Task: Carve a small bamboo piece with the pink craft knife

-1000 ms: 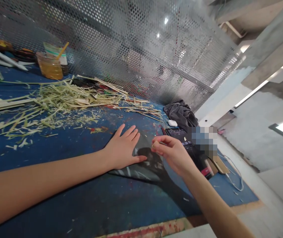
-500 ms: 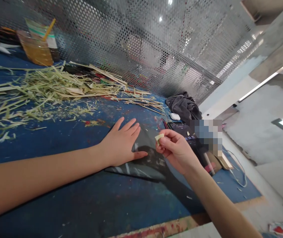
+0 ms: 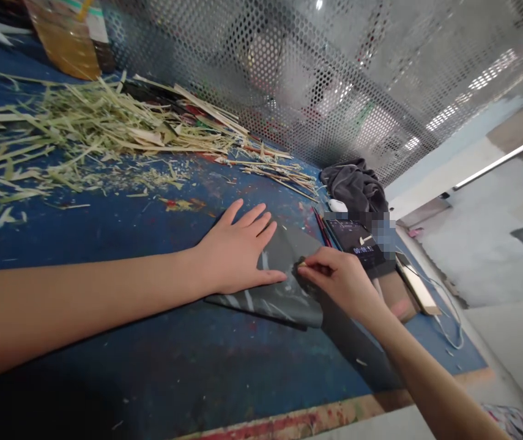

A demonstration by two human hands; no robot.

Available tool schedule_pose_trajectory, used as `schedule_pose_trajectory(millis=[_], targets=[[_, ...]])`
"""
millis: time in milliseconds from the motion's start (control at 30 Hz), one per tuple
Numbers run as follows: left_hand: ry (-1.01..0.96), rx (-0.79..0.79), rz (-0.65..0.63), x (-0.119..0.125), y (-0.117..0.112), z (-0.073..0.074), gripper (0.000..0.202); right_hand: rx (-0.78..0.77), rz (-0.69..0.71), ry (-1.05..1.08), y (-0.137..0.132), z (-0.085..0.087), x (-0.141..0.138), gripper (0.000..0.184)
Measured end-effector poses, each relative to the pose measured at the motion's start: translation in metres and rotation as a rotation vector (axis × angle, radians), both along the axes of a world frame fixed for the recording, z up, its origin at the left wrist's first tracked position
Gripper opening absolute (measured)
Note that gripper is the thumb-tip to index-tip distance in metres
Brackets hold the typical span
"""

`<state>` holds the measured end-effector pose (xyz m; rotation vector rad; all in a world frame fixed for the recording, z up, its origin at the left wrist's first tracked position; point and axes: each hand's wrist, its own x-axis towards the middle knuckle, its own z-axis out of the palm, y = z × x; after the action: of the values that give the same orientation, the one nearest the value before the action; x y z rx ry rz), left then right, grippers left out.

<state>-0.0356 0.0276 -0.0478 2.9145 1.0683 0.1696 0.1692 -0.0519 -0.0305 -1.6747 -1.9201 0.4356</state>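
Dark grey, pale-streaked thin sheet (image 3: 284,300) lies on the blue, paint-stained counter (image 3: 197,366) under the left hand (image 3: 238,253), flat, grip slack. The right hand (image 3: 348,284) pinches a small pale-yellow piece (image 3: 302,264) at it; work seems unfinished, the remainder unclear.

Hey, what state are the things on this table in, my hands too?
Left hand, spread flat on dark sheet.
Right hand, pinching a small pale piece.
Dark sheet, streaked with pale marks.
Screen, lit, showing digits.
Grey cloth, crumpled.
Pale strips, loosely heaped.
Cup, amber contents.
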Motion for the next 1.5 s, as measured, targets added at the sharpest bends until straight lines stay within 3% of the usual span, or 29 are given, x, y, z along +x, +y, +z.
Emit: schedule_pose_trajectory(millis=[133, 367, 467, 633, 700, 767, 933, 1000, 1067, 1233, 1300, 1367, 1500], targets=[[0.023, -0.038, 0.008, 0.001, 0.000, -0.001, 0.099, 0.045, 0.042, -0.144, 0.012, -0.002, 0.001, 0.011], [0.098, 0.025, 0.059, 0.004, 0.000, 0.002, 0.108, 0.139, -0.017, -0.195, 0.077, -0.009, -0.021, 0.008], [0.108, 0.031, 0.064, 0.004, 0.002, 0.002, 0.107, 0.122, -0.014, -0.208, 0.058, -0.003, -0.017, 0.011], [0.109, 0.009, 0.036, 0.005, 0.003, 0.002, 0.109, 0.030, 0.020, -0.317, -0.014, 0.009, 0.005, 0.018], [0.115, 0.006, 0.024, 0.005, 0.003, 0.002, 0.108, 0.012, 0.013, -0.343, -0.021, 0.011, 0.007, 0.016], [0.117, 0.005, 0.025, 0.005, 0.003, 0.002, 0.108, 0.035, -0.008, -0.369, -0.006, 0.009, 0.002, 0.018], [0.106, 0.031, 0.020, 0.004, 0.005, 0.000, 0.108, 0.094, -0.037, -0.363, 0.070, 0.005, -0.025, 0.018], [0.093, 0.036, 0.022, 0.003, 0.006, 0.000, 0.108, 0.103, -0.025, -0.359, 0.082, 0.007, -0.030, 0.017], [0.076, 0.036, 0.034, 0.003, 0.006, -0.001, 0.108, 0.106, -0.013, -0.360, 0.070, 0.008, -0.029, 0.019], [0.030, 0.027, 0.041, 0.003, 0.004, -0.001, 0.110, 0.093, 0.007, -0.356, -0.003, 0.003, -0.014, 0.018], [0.023, 0.020, 0.040, 0.003, 0.003, -0.001, 0.111, 0.089, -0.005, -0.323, -0.011, 0.002, -0.011, 0.016], [0.034, 0.007, 0.045, 0.003, 0.003, 0.000, 0.111, 0.080, -0.020, -0.302, 0.002, 0.002, -0.014, 0.015], [0.066, -0.006, 0.056, 0.003, 0.002, 0.001, 0.112, 0.082, -0.031, -0.281, 0.060, 0.000, -0.029, 0.016]])
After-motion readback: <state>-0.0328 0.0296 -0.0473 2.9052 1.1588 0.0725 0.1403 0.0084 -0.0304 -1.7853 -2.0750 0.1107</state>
